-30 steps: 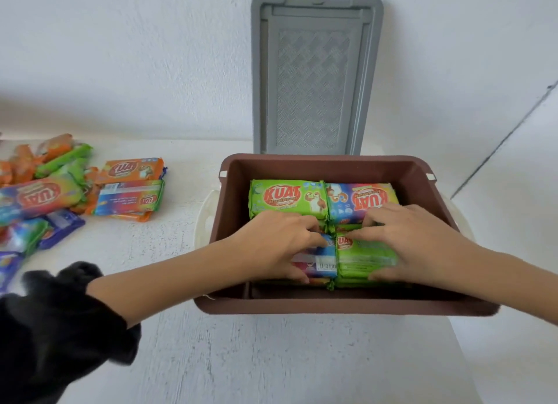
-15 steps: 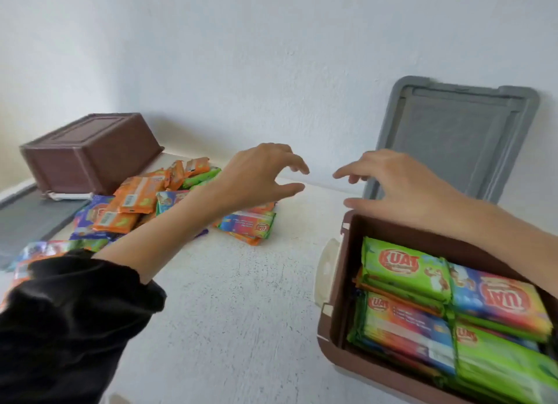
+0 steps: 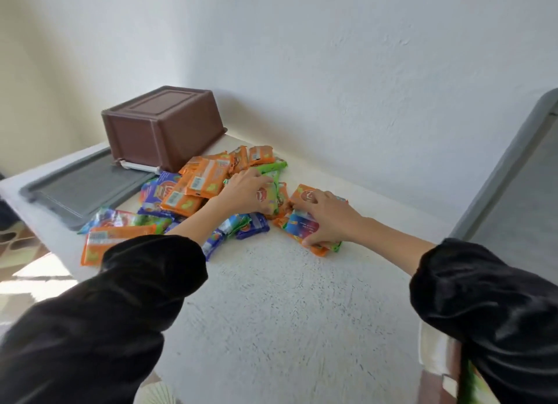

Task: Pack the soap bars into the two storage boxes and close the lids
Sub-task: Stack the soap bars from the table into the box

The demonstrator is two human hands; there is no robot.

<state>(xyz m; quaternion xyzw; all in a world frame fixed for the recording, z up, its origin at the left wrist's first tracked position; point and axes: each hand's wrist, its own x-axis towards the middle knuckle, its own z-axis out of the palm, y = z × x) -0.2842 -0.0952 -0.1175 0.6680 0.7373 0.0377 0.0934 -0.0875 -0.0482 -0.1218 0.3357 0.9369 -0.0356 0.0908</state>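
Left hand (image 3: 246, 192) grasps a green soap bar (image 3: 274, 180); right hand (image 3: 330, 218) grips a stack (image 3: 302, 227) just beside.

Orange, green and purple-blue wrappers, some bearing red logos, cover the soap bars (image 3: 208, 177) at 12 o'clock on the white, dark-flecked table (image 3: 287, 313). At 10 o'clock: a brown box (image 3: 163, 126) and a grey lid (image 3: 81, 189). Black sleeves (image 3: 120, 298) fill 7 and 4 o'clock.
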